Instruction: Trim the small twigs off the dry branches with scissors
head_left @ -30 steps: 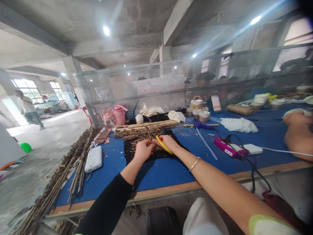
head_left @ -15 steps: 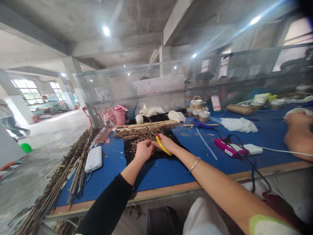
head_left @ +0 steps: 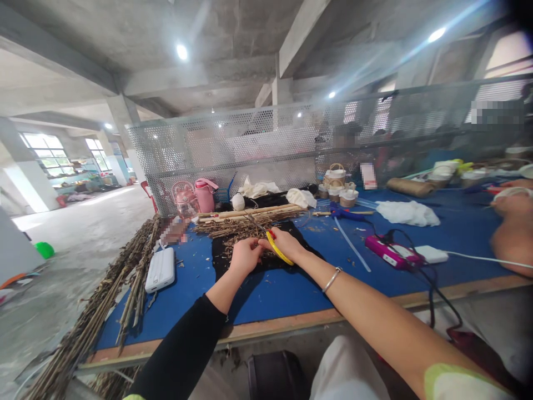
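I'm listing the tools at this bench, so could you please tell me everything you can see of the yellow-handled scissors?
The scissors have a yellow handle loop, plastic by its look, with a bit of red near the blades. The right hand holds them over the black cloth, and the thin, greyish, metal-looking blades point away and to the left. Whether they are open is too small to tell.

Ceiling lamps [head_left: 182, 52] and the bright windows [head_left: 44, 145] give light; a glare streak [head_left: 400, 59] crosses the upper right, whose corner is dark. The edges look stretched.
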{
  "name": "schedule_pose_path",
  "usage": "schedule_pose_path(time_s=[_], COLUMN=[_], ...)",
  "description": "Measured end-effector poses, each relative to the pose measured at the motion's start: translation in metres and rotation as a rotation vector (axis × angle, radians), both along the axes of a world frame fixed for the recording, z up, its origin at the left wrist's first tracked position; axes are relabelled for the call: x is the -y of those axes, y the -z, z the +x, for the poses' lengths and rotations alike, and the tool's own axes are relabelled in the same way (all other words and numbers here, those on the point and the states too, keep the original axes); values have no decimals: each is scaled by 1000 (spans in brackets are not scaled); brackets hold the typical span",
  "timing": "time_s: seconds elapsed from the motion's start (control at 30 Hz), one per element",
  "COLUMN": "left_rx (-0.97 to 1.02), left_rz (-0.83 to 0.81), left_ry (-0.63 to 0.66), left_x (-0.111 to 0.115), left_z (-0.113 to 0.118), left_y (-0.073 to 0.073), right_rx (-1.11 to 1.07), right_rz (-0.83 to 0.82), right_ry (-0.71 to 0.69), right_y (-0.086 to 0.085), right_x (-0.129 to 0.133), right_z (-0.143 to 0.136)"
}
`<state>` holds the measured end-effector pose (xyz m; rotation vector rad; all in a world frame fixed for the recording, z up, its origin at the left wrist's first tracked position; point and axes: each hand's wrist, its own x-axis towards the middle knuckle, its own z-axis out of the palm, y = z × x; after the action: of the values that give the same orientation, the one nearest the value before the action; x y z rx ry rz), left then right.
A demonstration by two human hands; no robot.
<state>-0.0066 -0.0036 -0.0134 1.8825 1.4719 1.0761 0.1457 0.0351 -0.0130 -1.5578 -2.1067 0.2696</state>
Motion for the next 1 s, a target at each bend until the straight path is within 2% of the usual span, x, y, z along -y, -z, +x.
schedule_pose_path(time_s=[0.27, 0.47, 0.7, 0.87, 1.0], left_rx=[-27, 13, -4, 28, 64], left_rz=[-18, -53, -30, -53, -60], left_ry=[-18, -14, -59, -44, -33], left_x=[-2, -5, -2, -4, -6], left_z=[-1, -2, -1, 0, 0], left_y=[2, 5, 0, 2, 5], right_rx=[38, 26, 31, -17, -56], right_rz=[5, -1, 28, 10, 18], right_ry=[32, 5, 25, -38, -68], right_y=[1, -1, 2, 9, 7], right_x=[-4, -5, -7, -9, -6], right_z=[3, 4, 5, 4, 3])
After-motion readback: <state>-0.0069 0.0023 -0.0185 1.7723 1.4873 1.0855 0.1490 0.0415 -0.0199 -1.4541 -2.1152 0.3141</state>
